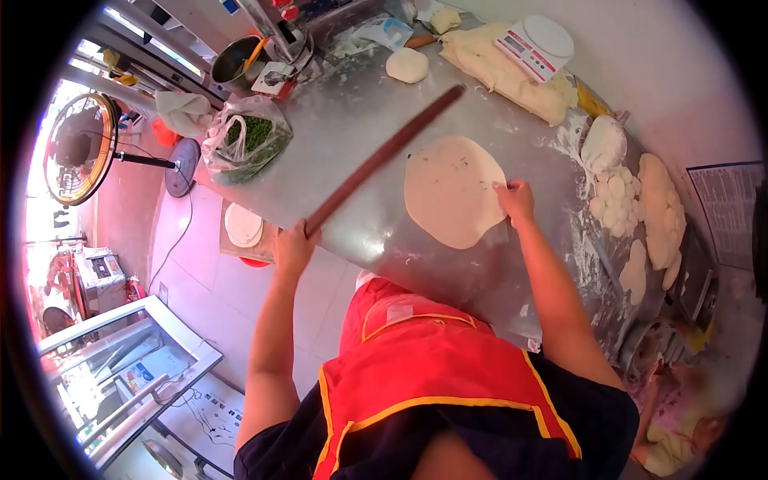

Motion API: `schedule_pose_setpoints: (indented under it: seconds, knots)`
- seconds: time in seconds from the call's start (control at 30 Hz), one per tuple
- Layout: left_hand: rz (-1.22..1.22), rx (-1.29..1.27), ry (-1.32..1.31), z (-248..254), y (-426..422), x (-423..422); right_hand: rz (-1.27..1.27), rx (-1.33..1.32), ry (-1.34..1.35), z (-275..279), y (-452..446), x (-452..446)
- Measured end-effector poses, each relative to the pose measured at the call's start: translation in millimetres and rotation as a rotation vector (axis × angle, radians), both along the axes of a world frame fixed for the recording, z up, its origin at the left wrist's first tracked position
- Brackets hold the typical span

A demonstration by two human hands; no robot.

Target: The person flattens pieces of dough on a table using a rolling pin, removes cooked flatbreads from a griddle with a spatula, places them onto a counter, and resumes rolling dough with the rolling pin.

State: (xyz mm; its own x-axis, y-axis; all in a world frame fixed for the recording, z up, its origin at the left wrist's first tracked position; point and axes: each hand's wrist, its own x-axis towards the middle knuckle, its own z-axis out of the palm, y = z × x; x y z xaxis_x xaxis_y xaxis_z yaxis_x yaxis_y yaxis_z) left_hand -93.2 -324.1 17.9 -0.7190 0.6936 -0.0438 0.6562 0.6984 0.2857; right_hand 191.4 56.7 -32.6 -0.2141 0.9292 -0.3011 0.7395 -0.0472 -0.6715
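My left hand is wrapped round the near end of a long dark-red rolling pin. The pin slants up to the right over the steel table, its far end raised beyond the flattened dough. A thin, roughly round sheet of dough with a few dark green specks lies on the table. At its right edge, my right hand pinches the rim between thumb and fingers. A smaller round lump of dough rests farther back.
A kitchen scale stands on a big dough slab at the back right. Small dough pieces and a long dough strip lie right. A plastic bag of chopped greens sits at left, above a board with dough rounds.
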Motion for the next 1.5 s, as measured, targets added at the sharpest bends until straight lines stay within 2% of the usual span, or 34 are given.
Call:
schedule_pose_setpoints:
  seconds: [0.03,0.1,0.13,0.2,0.23,0.27,0.3,0.33,0.4,0.47,0.5,0.57,0.63,0.67,0.73,0.8,0.9,0.97,1.03,1.1,1.13,1.17,1.2,1.27,1.3,1.33,1.37,1.4,1.5]
  knots:
    - [0.089,-0.089,-0.162,10.2,11.4,-11.6,0.037,-0.086,-0.016,-2.2,6.7,-1.1]
    - [-0.026,0.204,0.129,8.6,23.5,-16.7,0.119,-0.254,-0.049,-6.5,22.5,-1.0]
    - [-0.075,0.344,0.277,7.3,28.9,-16.1,0.242,-0.044,-0.098,-2.2,18.1,-6.7]
    - [-0.136,0.562,0.141,-19.3,43.8,-6.7,0.508,0.374,-0.169,28.4,-9.4,-31.0]
    - [-0.014,0.64,-0.179,-33.2,52.6,16.1,0.631,0.451,-0.149,49.8,-34.0,-53.5]
    - [0.187,0.583,-0.794,-38.0,68.0,28.8,0.76,0.526,-0.119,72.7,-67.0,-77.7]
    - [0.279,0.921,-1.266,-61.5,82.3,46.3,0.886,0.602,-0.026,89.2,-100.8,-96.8]
    - [0.447,1.008,-1.582,-62.3,96.2,57.9,1.002,0.678,0.078,105.2,-135.2,-113.2]
    - [0.255,1.283,-1.012,-37.9,115.6,83.6,1.271,0.493,0.206,142.4,-197.0,-131.1]
    - [-0.03,0.819,-0.484,25.6,105.4,72.6,1.609,0.421,0.302,158.9,-235.3,-139.5]
    - [-0.194,0.264,-0.247,82.8,85.7,52.0,1.643,0.388,0.394,160.4,-243.7,-143.0]
    - [-0.263,-0.067,0.067,153.9,45.9,24.1,1.691,0.315,0.575,160.2,-255.0,-150.9]
    - [0.227,0.625,-0.394,131.3,-8.6,17.1,1.61,0.349,0.647,152.9,-243.4,-164.3]
    - [0.459,0.845,-0.501,110.7,-36.6,14.8,1.568,0.366,0.678,148.6,-233.3,-167.4]
    - [0.804,1.014,-0.442,79.6,-94.8,-4.1,1.368,0.267,0.496,139.7,-215.5,-166.1]
    - [1.038,1.124,-0.303,53.4,-149.9,-35.8,1.223,0.183,0.409,122.5,-196.3,-160.3]
    - [1.181,1.209,-0.156,11.8,-208.8,-110.7,1.034,0.007,0.288,101.9,-176.4,-153.9]
    - [1.192,1.204,-0.173,-27.6,-228.8,-174.6,0.949,-0.072,0.205,89.8,-168.2,-138.5]
    - [1.152,1.029,-0.383,-73.3,-234.8,-237.1,0.86,-0.094,0.129,69.1,-166.5,-123.4]
    - [1.059,0.632,-0.528,-115.1,-217.4,-294.7,0.808,0.101,0.265,46.2,-165.4,-99.1]
    - [0.98,0.819,-0.5,-101.3,-166.3,-281.3,0.688,0.215,0.23,41.5,-163.1,-83.2]
    - [0.752,0.519,-0.081,-112.6,-146.9,-289.3,0.575,0.324,0.189,37.8,-160.8,-66.5]
    - [0.634,0.512,0.165,-91.6,-103.8,-272.0,0.477,0.426,0.15,32.2,-156.3,-46.4]
    - [0.425,0.636,0.173,-7.6,5.5,-186.4,0.193,0.605,-0.095,4.4,-139.8,9.2]
    - [0.16,0.627,0.209,-7.9,28.2,-166.2,0.065,0.678,-0.21,-1.7,-132.6,37.3]
    - [0.087,0.57,0.097,13.6,61.2,-121.0,-0.12,0.624,-0.325,0.7,-121.9,67.0]
    - [-0.131,0.609,0.175,6.9,82.6,-96.3,-0.301,0.558,-0.429,1.2,-112.5,98.2]
    - [-0.245,0.569,0.208,6.9,101.5,-67.0,-0.475,0.565,-0.533,-7.3,-104.0,131.1]
    - [-0.417,0.415,-0.01,-17.6,141.4,-4.3,-0.851,0.415,-0.697,-23.1,-59.1,199.6]
